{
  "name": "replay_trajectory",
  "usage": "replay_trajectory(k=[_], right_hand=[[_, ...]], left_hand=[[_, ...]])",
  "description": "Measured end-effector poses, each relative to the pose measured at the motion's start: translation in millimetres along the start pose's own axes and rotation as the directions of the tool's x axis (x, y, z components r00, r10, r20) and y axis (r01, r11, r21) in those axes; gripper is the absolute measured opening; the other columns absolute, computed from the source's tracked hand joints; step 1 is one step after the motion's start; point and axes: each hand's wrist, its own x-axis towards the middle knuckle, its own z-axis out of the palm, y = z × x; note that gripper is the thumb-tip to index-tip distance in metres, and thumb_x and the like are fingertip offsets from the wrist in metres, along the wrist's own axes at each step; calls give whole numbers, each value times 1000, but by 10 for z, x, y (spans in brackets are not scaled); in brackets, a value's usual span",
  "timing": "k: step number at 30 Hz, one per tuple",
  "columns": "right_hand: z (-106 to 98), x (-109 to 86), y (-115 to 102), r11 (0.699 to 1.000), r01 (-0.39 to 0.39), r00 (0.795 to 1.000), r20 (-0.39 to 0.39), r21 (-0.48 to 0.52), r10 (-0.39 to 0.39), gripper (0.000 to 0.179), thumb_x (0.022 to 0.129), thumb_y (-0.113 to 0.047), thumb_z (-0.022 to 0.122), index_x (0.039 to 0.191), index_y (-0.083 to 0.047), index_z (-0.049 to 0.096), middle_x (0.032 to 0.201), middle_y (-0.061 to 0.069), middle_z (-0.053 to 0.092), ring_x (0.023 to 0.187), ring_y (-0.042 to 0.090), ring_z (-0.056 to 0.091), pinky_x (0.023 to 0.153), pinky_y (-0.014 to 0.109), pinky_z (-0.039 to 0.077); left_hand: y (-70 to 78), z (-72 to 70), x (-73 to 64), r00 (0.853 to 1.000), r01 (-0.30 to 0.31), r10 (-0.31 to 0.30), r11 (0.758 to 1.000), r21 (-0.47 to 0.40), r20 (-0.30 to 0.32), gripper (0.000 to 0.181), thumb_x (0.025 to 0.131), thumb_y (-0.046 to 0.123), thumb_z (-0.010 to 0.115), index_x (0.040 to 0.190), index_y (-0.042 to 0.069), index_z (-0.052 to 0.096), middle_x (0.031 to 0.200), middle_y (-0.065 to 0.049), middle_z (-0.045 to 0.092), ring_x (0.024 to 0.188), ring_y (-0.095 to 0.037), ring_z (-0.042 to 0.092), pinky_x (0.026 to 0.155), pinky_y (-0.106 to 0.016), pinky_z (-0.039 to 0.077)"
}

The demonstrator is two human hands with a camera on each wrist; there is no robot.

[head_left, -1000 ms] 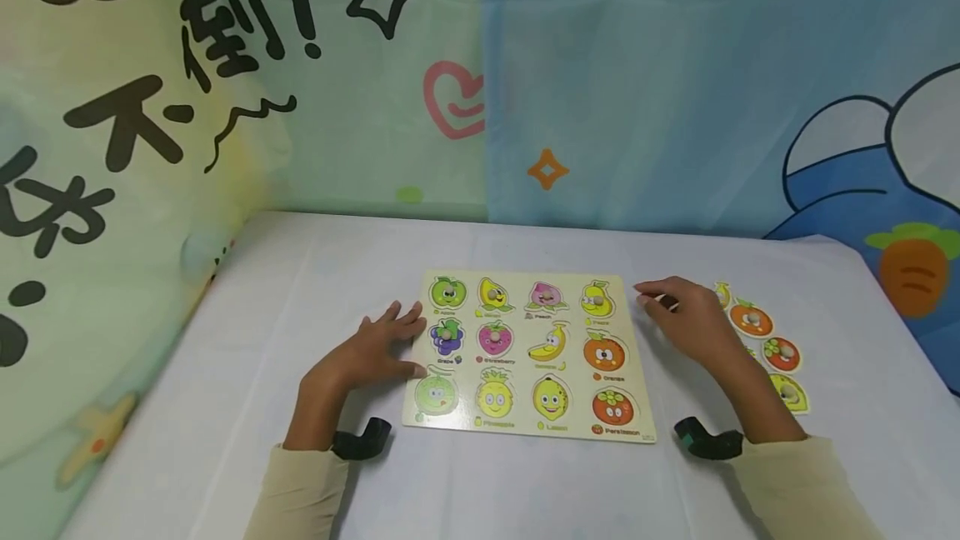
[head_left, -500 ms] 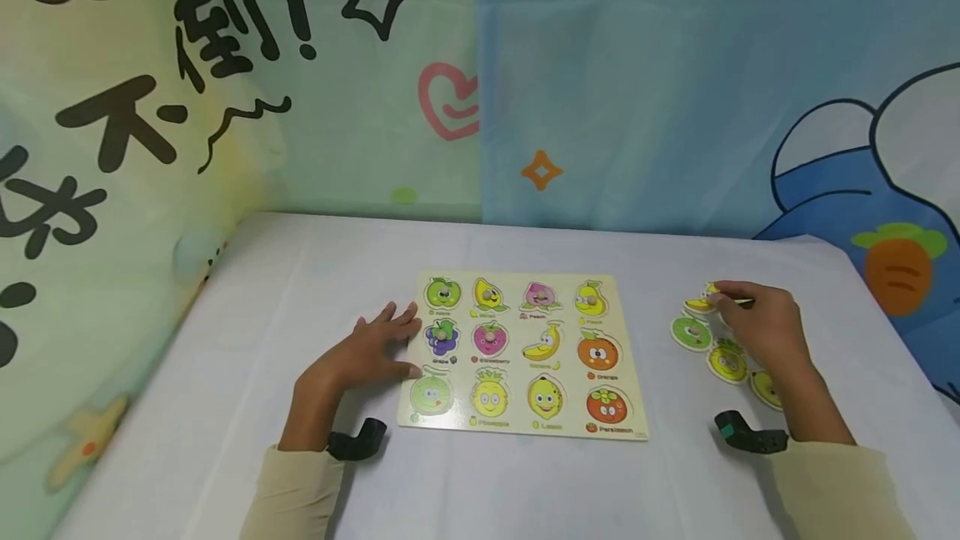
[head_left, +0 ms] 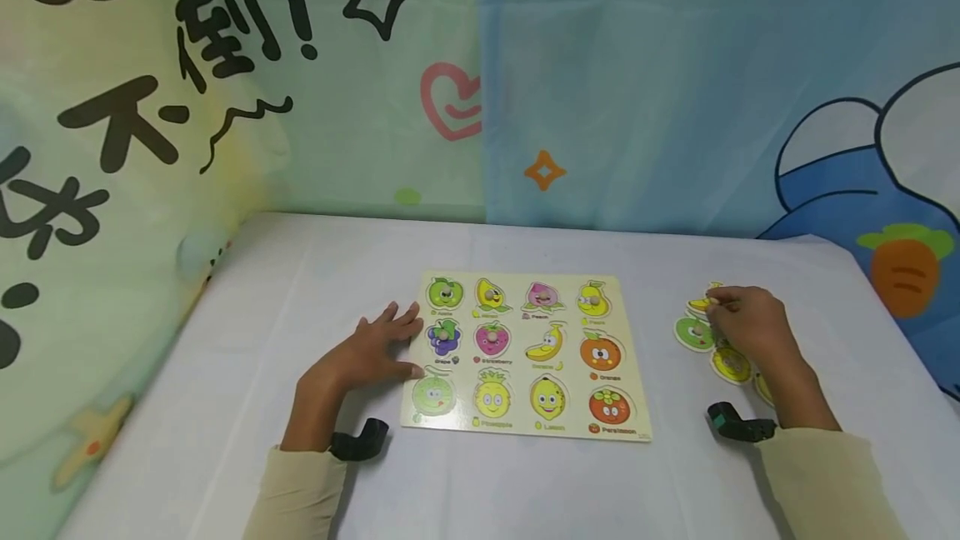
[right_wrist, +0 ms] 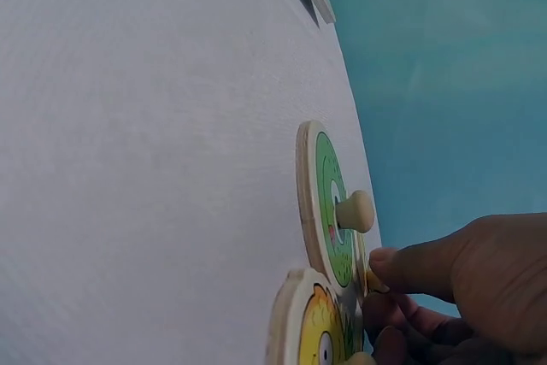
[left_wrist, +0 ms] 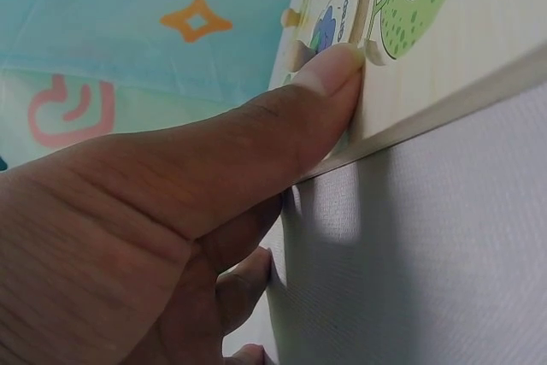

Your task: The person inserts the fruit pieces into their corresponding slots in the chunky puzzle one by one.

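Note:
A wooden fruit puzzle board (head_left: 517, 427) lies on the white table, with knobbed fruit pieces in its upper rows. My left hand (head_left: 367, 355) rests at its left edge, fingers spread. In the left wrist view the thumb (left_wrist: 329, 74) lies on the board's top beside the melon picture. To the right of the board, my right hand (head_left: 757, 323) pinches the yellow banana piece (head_left: 699, 305) with thumb and fingertips; the hand partly covers it. Close by lie the round green melon piece (right_wrist: 333, 185) with a wooden knob, and the pineapple piece (head_left: 731, 363).
Another yellow piece (head_left: 763, 390) peeks out beneath the right forearm, which hides other loose pieces. A printed backdrop (head_left: 637, 107) stands behind the table's far edge. Each wrist wears a black camera mount, the left mount (head_left: 362, 440) just off the board's near corner.
My right hand has moved right, from beside the board to the loose pieces, and its fingers have met the banana piece. The left hand has stayed on the board.

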Motion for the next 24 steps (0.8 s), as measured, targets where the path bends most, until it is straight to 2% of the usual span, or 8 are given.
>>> replay_trajectory(k=[5, 8, 12, 16, 19, 24], right_hand=[[-10, 11, -17, 999, -36, 999, -10, 7, 36, 43, 98, -15, 52, 132, 11, 51, 129, 36, 48, 116, 52, 46, 93, 64, 42], [5, 22, -21, 998, -54, 998, -22, 19, 55, 40, 99, -16, 53, 129, 10, 54, 125, 35, 51, 112, 49, 49, 88, 60, 46], [34, 29, -12, 998, -56, 998, -34, 22, 57, 34, 99, -15, 53, 121, 10, 58, 119, 32, 53, 106, 45, 50, 81, 56, 47], [53, 9, -40, 998, -43, 998, -41, 38, 45, 34, 99, -15, 51, 122, 8, 59, 119, 30, 54, 106, 43, 50, 83, 58, 45], [54, -20, -90, 999, 2, 999, -49, 42, 0, 35, 99, -17, 53, 123, 8, 59, 116, 28, 56, 103, 42, 52, 80, 56, 46], [63, -92, -203, 990, 143, 988, -57, 14, -142, 32, 96, -16, 60, 116, 8, 64, 108, 28, 60, 97, 40, 55, 76, 53, 47]], left_hand=[[-9, 4, 1, 1000, 8, -8, 1000, -4, 3, 83, 77, 34, 82, 147, 16, 43, 158, 0, 24, 147, -29, 7, 115, -57, 4], [-12, 7, 1, 1000, 11, -11, 1000, -6, 2, 83, 77, 34, 83, 147, 16, 43, 158, 0, 24, 147, -29, 7, 115, -56, 4], [-6, 16, -2, 1000, 16, -16, 1000, -10, 4, 83, 76, 34, 83, 147, 16, 43, 158, 0, 24, 147, -29, 7, 115, -56, 4], [-3, 18, -4, 1000, 12, -12, 1000, -3, 5, 83, 77, 35, 82, 147, 16, 43, 158, 1, 24, 147, -28, 7, 115, -56, 4], [4, 1, -14, 1000, 8, -8, 1000, -10, 5, 82, 77, 34, 82, 147, 16, 43, 158, 2, 24, 147, -28, 7, 115, -55, 3], [12, -30, -43, 1000, 11, -11, 999, -41, 8, 80, 78, 32, 81, 147, 15, 44, 158, 2, 24, 147, -30, 6, 115, -57, 3]])
